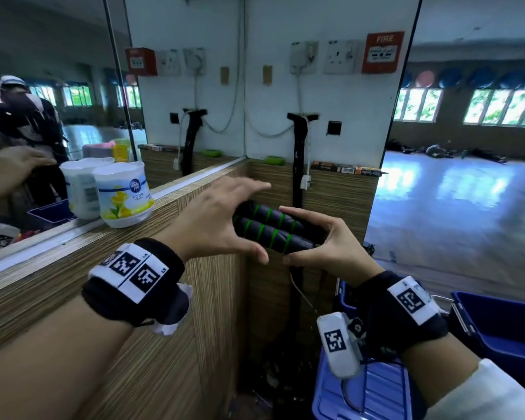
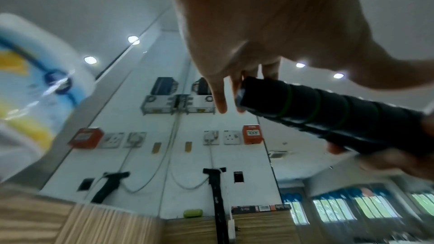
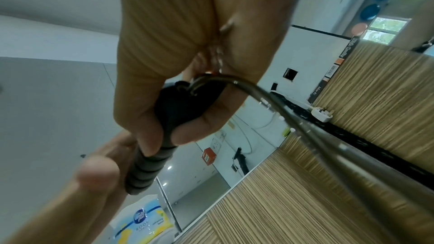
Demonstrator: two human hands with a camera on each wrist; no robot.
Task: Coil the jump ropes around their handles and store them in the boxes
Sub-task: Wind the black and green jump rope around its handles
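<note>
Two black jump-rope handles [image 1: 270,228] with green rings lie side by side, held level in front of the wood-panelled corner. My right hand [image 1: 309,237] grips their right end, thumb below and fingers on top. In the right wrist view this right hand [image 3: 187,114] wraps the handles [image 3: 145,170], and the dark rope [image 3: 305,127] runs out from its end. My left hand [image 1: 243,219] is spread over the left end, fingers straight above and thumb underneath. The left wrist view shows the fingers [image 2: 219,99] reaching past the handles [image 2: 328,114]. The rope [image 1: 303,295] hangs down towards the blue boxes.
A blue box with a ribbed lid [image 1: 367,392] stands below my right wrist, and an open blue box [image 1: 503,328] sits to its right. A white air-freshener tub [image 1: 125,195] stands on the wooden ledge [image 1: 73,268] by the mirror. A black pole [image 1: 297,165] leans in the corner.
</note>
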